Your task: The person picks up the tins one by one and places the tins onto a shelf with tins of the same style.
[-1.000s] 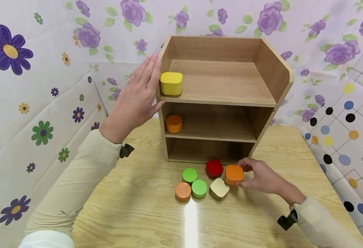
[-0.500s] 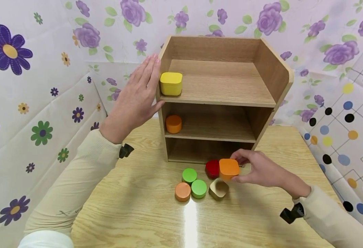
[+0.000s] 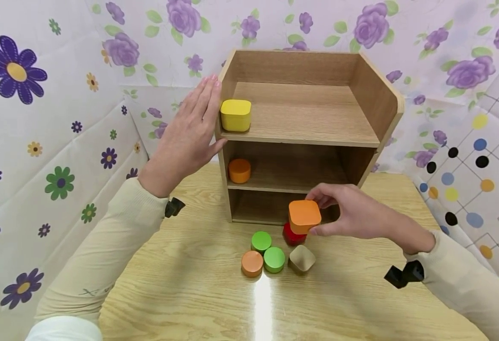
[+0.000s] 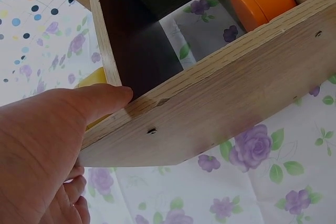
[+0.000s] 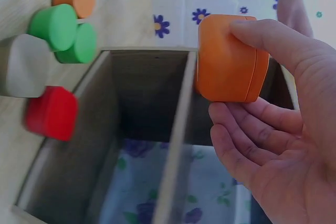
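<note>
My right hand [image 3: 353, 213] pinches a rounded-square orange box [image 3: 303, 215] between thumb and fingers. It is raised before the lowest compartment of a small wooden shelf [image 3: 304, 113]. In the right wrist view, the thumb lies on the box [image 5: 226, 59] and fingertips support its other side. My left hand [image 3: 187, 128] rests with straight fingers against the shelf's left side, the thumb touching its front edge. Near those fingers, a yellow box [image 3: 235, 115] stands on the top board. A round orange box [image 3: 239, 170] sits at the left of the middle compartment.
On the table before the shelf stand a red box [image 3: 294, 235], partly hidden by the held one, a beige box [image 3: 302, 258], two round green boxes [image 3: 261, 241] and a round light-orange box [image 3: 252, 263]. Patterned cloth [image 3: 61, 142] encloses the table [image 3: 181, 293].
My right hand has lifted the orange square box off the table and carried it up and left, past the red box. The left hand has stayed on the shelf's side.
</note>
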{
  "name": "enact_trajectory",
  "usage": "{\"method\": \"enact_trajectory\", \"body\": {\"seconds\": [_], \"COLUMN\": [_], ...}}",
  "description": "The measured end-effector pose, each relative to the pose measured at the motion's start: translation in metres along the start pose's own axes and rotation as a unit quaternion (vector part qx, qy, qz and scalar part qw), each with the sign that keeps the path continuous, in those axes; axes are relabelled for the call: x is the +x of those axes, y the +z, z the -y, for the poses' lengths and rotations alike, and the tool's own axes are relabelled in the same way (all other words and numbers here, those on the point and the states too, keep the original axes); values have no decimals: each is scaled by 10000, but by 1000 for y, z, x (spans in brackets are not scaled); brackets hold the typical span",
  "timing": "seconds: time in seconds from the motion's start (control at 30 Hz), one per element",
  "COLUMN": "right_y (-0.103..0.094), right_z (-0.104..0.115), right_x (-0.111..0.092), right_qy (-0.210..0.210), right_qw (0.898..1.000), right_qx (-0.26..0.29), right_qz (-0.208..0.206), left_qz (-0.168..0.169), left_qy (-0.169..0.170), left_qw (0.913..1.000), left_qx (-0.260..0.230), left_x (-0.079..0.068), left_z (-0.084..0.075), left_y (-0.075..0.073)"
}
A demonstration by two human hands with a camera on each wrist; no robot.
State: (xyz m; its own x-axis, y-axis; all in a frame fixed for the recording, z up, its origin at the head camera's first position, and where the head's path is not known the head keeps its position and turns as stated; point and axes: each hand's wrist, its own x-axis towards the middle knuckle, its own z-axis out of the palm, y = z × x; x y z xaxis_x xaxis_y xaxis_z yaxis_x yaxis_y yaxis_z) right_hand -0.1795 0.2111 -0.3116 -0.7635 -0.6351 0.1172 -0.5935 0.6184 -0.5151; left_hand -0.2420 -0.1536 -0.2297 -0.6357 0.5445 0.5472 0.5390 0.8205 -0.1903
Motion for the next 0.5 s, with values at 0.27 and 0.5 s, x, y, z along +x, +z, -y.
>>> {"method": "enact_trajectory", "body": {"seconds": [0.27, 0.5], "right_y": [-24, -47], "right_z": [27, 50], "right_x": [17, 33], "right_qy": [-118, -407], "right_qw": [9997, 9983], "right_qx": [-200, -390], "right_qz": [-5, -156], "left_qz": [2, 0], "left_qy": [-11, 6], "left_qw": [10000, 10000], "left_qx": [88, 91], "left_x": [-1, 0], "left_z": [0, -1], "left_y": [1, 1]}}
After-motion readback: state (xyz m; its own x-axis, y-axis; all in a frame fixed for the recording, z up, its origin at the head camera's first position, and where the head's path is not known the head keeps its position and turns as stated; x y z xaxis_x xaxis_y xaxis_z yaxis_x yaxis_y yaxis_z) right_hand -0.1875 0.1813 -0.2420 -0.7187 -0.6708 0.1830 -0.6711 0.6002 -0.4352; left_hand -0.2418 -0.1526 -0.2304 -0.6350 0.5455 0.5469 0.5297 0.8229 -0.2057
